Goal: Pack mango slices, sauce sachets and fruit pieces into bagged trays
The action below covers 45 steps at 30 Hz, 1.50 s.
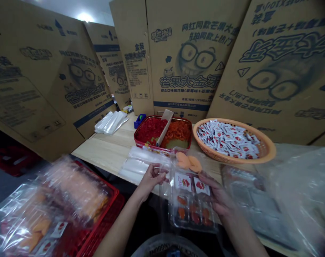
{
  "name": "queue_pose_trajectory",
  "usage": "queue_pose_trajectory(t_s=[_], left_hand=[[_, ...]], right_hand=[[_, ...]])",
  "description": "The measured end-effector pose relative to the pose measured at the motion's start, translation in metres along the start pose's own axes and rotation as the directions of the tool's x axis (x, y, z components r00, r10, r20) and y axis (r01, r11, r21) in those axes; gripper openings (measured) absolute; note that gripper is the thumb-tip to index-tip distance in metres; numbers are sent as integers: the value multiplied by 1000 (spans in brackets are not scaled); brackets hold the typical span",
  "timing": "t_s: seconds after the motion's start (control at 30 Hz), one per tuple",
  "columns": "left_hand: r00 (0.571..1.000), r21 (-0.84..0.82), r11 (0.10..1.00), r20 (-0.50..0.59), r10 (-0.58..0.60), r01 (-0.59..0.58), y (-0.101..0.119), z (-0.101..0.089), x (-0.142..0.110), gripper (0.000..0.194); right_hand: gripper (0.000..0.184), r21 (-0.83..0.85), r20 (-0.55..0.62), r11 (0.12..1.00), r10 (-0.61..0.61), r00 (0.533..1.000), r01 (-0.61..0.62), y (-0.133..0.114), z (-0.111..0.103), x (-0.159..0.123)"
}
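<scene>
A clear plastic tray [175, 216] hangs in front of me, past the table's near edge. Its top compartment holds orange puffy pieces [187, 161]; two white sachets [183, 182] with red print lie below them, and small red-orange pieces [196, 216] fill the lower pockets. My right hand [217, 194] grips the tray's right side, slightly blurred. At the left, my left hand [155, 178] pinches a clear plastic bag [165, 189] that hangs along the tray. How far the bag goes around the tray cannot be made out. Flat clear bags [137, 162] lie beyond my left hand.
A red tin [164, 151] of red and orange pieces with a cardboard divider [165, 126], and an orange basket [268, 151] of sachets, stand behind. Stacked empty trays [258, 203] lie right. A red crate [108, 200] holds packed bags at left. Cardboard boxes [189, 64] wall the back.
</scene>
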<state>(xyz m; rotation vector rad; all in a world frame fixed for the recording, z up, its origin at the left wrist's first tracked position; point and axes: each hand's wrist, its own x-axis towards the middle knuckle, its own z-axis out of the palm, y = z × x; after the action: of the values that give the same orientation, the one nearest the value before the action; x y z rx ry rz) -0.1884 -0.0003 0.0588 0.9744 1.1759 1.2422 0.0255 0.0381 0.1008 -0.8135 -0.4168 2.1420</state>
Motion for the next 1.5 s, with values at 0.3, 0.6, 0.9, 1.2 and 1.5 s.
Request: queue_pose_trajectory(t_s=[0.3, 0.6, 0.9, 1.2, 1.5], left_hand=[[998, -6, 999, -56, -43, 43, 2, -2, -5, 26], [977, 21, 1000, -214, 21, -17, -5, -4, -7, 24], [983, 3, 1000, -180, -18, 19, -6, 4, -15, 38], [987, -30, 998, -155, -52, 48, 5, 14, -24, 34], [962, -107, 994, -272, -18, -11, 1, 9, -25, 28]], right_hand=[[21, 51, -222, 994, -85, 971, 99, -13, -28, 12], [16, 197, -308, 882, -359, 881, 429, -44, -10, 21], [12, 266, -161, 706, -639, 752, 657, -61, 30, 43], [29, 119, -67, 647, -752, 656, 753, -38, 43, 55], [34, 68, -124, 678, -722, 680, 732, -31, 20, 48]])
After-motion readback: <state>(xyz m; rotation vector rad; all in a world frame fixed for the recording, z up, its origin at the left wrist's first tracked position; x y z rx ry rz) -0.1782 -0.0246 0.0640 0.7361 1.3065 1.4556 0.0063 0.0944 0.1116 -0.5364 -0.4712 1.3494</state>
